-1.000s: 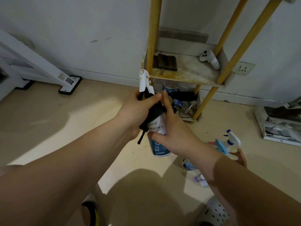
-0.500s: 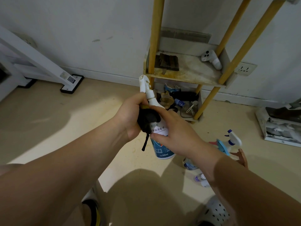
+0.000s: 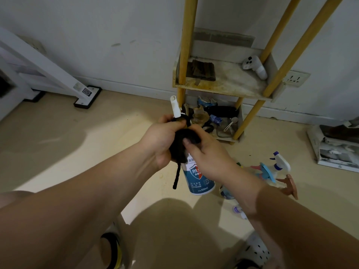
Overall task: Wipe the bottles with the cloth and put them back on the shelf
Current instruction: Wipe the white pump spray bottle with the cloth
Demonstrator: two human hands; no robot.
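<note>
A white spray bottle (image 3: 200,181) with a blue label is held in the air in front of the wooden shelf (image 3: 223,87). Its white nozzle (image 3: 174,106) points up and leans left. My left hand (image 3: 162,140) grips a bunched black cloth (image 3: 181,146) against the bottle's neck and shoulder, and a black strap hangs down from the cloth. My right hand (image 3: 208,159) wraps round the bottle's body, with the thumb lying on the cloth. The hands hide the bottle's upper body.
On the floor to the right lie a blue-and-white spray bottle (image 3: 277,164), a brown trigger head (image 3: 289,186) and small bottles (image 3: 240,210). The middle shelf carries a dark pad (image 3: 202,70) and a white controller (image 3: 254,66). The bottom shelf is cluttered. A white frame foot (image 3: 87,97) stands at the left.
The cloth has slid from the neck down onto the bottle's shoulder and bunched up. My right thumb has moved up onto the cloth, and more of the blue label shows below.
</note>
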